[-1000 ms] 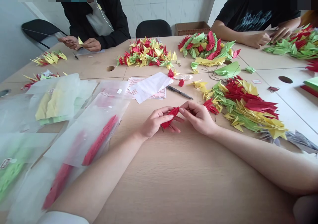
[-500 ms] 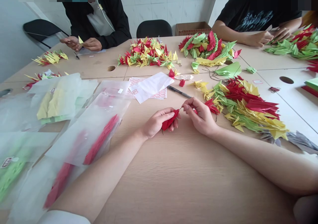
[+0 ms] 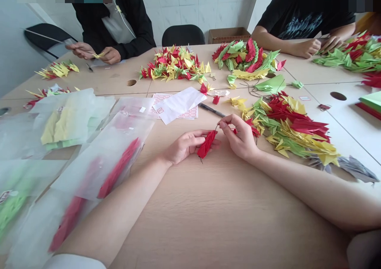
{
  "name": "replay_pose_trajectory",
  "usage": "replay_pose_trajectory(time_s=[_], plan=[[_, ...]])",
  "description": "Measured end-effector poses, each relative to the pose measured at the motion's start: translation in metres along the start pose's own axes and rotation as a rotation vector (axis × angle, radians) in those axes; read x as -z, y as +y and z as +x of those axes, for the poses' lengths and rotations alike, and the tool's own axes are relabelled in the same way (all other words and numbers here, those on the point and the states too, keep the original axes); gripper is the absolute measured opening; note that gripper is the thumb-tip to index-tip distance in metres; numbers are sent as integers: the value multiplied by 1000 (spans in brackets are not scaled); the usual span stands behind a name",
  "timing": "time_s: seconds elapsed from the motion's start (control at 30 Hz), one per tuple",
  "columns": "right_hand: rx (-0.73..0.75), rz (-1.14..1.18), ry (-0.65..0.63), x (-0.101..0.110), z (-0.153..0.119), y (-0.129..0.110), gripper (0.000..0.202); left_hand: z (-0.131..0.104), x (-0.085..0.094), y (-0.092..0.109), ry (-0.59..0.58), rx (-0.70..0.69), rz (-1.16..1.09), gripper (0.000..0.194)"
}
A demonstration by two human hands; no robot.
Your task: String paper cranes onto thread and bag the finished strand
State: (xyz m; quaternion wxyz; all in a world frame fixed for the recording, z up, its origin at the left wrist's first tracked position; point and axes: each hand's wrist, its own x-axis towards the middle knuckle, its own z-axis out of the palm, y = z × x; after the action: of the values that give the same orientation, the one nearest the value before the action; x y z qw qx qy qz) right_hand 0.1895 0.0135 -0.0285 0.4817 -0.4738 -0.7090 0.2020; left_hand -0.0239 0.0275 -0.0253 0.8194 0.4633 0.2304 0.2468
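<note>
A stack of folded red paper cranes [image 3: 206, 145], strung on a dark thread [image 3: 216, 127], lies against the fingers of my left hand [image 3: 182, 146]. Those fingers reach behind the stack, and a short thread end hangs below it. Thumb and fingertips of my right hand [image 3: 240, 137] pinch the thread just above the stack's upper end. Behind the right hand, red cranes [image 3: 252, 128] lie beside a large pile of red, yellow and green cranes [image 3: 293, 122]. A black pen [image 3: 210, 110] rests on the table just beyond both hands.
Clear plastic bags [image 3: 119, 153] of folded paper cover the left side. White paper [image 3: 180, 104] lies over a printed sheet ahead. More crane piles [image 3: 175, 64] stand farther back. Across the table [image 3: 190, 213], one person handles yellow paper [image 3: 98, 55]; another person's hands [image 3: 320, 46] rest at right.
My left thumb and fingers have loosened around the red stack, which now shows more fully and hangs more upright. My right hand keeps its pinch on the thread. The view has shifted slightly.
</note>
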Motion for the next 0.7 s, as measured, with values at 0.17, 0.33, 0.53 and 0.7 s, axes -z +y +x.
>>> replay_pose_trajectory(time_s=[0.17,0.33,0.53,0.7], plan=[[90,-130,-1,3,1,4,14,0,-1,0,26,-24,137,60],[116,-243,-25,3,1,4,16,2,-3,0,93,4,128,57],[76,-242,0,0,2,5,16,5,-1,0,93,22,-58,52],[72,-223,10,-1,4,7,14,5,3,-3,81,10,-107,53]])
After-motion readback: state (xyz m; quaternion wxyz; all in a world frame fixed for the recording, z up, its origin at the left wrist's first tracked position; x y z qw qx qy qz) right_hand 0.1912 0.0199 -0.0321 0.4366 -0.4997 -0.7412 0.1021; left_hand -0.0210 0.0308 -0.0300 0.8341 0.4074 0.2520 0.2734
